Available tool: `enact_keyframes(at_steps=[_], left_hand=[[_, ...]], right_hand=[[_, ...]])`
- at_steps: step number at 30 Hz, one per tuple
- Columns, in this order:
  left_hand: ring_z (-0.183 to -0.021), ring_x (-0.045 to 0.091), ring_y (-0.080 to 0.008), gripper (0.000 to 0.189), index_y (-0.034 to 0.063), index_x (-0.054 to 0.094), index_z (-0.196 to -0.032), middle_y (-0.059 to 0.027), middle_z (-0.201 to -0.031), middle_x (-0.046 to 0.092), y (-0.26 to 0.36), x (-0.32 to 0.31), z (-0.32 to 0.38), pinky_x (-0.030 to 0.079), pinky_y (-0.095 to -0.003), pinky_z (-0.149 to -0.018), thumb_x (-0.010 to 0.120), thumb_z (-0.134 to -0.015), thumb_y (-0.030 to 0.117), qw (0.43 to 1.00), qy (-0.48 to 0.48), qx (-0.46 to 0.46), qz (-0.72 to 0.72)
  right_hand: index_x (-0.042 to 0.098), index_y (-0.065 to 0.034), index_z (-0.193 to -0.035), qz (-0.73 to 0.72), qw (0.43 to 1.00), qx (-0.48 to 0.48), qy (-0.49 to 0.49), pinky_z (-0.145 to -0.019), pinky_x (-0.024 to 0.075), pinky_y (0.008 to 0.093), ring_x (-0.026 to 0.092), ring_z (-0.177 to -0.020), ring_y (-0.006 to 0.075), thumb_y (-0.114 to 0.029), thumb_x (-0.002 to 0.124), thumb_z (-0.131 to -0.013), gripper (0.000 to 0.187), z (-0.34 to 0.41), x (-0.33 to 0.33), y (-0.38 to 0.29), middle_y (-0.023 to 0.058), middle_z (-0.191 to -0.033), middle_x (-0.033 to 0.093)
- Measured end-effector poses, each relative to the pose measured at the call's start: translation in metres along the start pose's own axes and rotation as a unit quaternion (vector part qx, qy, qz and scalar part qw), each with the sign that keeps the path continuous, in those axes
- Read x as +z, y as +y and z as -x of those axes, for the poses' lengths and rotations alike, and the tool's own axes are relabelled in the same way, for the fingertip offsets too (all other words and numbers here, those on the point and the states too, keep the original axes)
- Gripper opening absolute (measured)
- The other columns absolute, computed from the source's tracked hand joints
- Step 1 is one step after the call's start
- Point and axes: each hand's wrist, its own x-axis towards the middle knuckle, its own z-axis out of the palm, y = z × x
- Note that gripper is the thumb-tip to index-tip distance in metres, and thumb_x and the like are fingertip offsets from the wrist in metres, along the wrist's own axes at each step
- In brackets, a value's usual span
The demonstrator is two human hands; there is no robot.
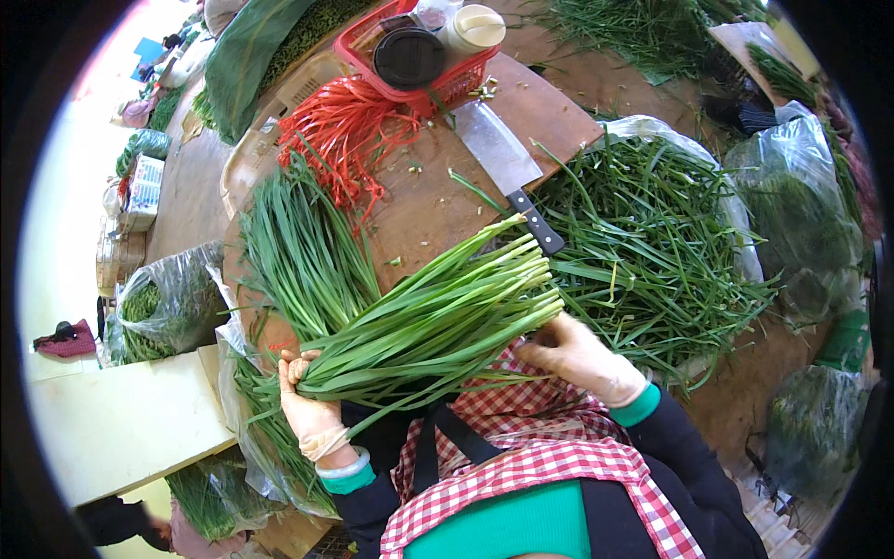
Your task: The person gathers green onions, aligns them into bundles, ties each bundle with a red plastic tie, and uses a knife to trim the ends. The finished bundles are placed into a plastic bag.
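Note:
My left hand [307, 405], in a thin pale glove, grips the leafy end of a bunch of garlic chives [433, 314] held across my lap. Its cut pale stems point to the upper right. My right hand [587, 360], also gloved, is just below the stem ends, fingers curled; whether it holds a stray leaf cannot be told. Another pile of chives [300, 244] lies on the wooden board [433, 209]. A cleaver [496, 147] with a black riveted handle rests at the board's right side. Red plastic ties [342, 133] lie beside the pile.
A red plastic basket [482, 70] at the board's far end holds a black-lidded container and a cream jug. Loose chives fill a plastic-lined container [649, 251] on the right. Bagged greens [167, 307] stand on the left. Part of another person [119, 520] shows at lower left.

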Motion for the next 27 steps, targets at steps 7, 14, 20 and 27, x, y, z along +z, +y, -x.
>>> enact_keyframes(at_steps=[7, 14, 20, 27], left_hand=[[-0.06, 0.038, -0.009, 0.019, 0.003, 0.056, -0.103, 0.0042, -0.064, 0.034, -0.011, -0.006, 0.041, 0.042, -0.0295, -0.08, 0.047, -0.101, 0.02, 0.988, -0.114, 0.1, -0.015], [-0.061, 0.037, -0.0085, 0.023, 0.0056, 0.057, -0.107, 0.0044, -0.064, 0.035, -0.011, -0.041, 0.055, 0.04, -0.029, -0.08, 0.049, -0.1, 0.026, 0.975, -0.11, 0.153, -0.119], [-0.059, 0.039, -0.0078, 0.022, 0.0072, 0.056, -0.105, 0.0054, -0.062, 0.034, -0.008, -0.042, 0.054, 0.043, -0.0298, -0.083, 0.049, -0.1, 0.028, 0.969, -0.092, 0.187, -0.136], [-0.059, 0.039, -0.0076, 0.022, 0.0073, 0.054, -0.104, 0.0051, -0.062, 0.033, -0.011, -0.039, 0.055, 0.043, -0.0301, -0.084, 0.048, -0.1, 0.028, 0.964, -0.126, 0.199, -0.121]], right_hand=[[0.047, -0.0045, -0.134, -0.248, 0.952, 0.0, -0.178, -0.105, 0.0377, 0.035, 0.048, -0.123, 0.0191, -0.019, 0.073, -0.085, 0.058, 0.004, 0.012, -0.002, 0.0082, -0.131, 0.054], [0.049, -0.0002, -0.131, -0.264, 0.956, 0.057, -0.113, -0.101, 0.0401, 0.0313, 0.051, -0.115, 0.015, -0.031, 0.067, -0.089, 0.055, 0.022, 0.002, -0.003, 0.0076, -0.126, 0.057], [0.057, -0.0005, -0.12, -0.174, 0.983, 0.049, -0.033, -0.094, 0.0436, 0.0281, 0.057, -0.102, 0.0108, -0.013, 0.074, -0.081, 0.045, 0.022, 0.0, -0.005, 0.0043, -0.112, 0.063], [0.06, -0.001, -0.117, -0.251, 0.966, 0.054, -0.037, -0.094, 0.0434, 0.0286, 0.059, -0.101, 0.0132, -0.014, 0.073, -0.082, 0.04, 0.024, 0.003, -0.009, 0.005, -0.11, 0.064]])
